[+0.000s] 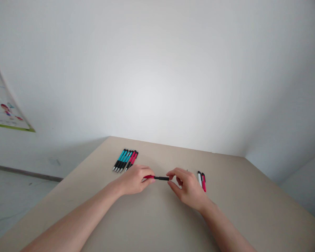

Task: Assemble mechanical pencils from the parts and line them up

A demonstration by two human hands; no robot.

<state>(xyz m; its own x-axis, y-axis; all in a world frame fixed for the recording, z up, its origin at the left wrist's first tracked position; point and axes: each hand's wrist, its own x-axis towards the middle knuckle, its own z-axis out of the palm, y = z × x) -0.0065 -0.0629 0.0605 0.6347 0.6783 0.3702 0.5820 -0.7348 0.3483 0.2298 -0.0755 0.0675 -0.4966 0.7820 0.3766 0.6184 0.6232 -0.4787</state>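
Note:
My left hand (137, 179) is closed on the red barrel of a pen (162, 178), held level above the table. The pen's black section points right, with a narrower dark stretch near my left fingertips and a thicker part at the end. My right hand (187, 183) has its thumb and a fingertip around that black end in a light pinch; the exact contact is hard to make out. Behind my left hand lies a row of several pens (124, 159), turquoise and red with black grips. Just right of my right hand are a white pen piece (199, 178) and a red pen piece (204, 182).
The beige table (157, 217) meets a white wall (157, 87) at its far edge. Another wall stands close on the right. A poster (5, 101) hangs at the left, above the floor (13, 196) beyond the table's left edge.

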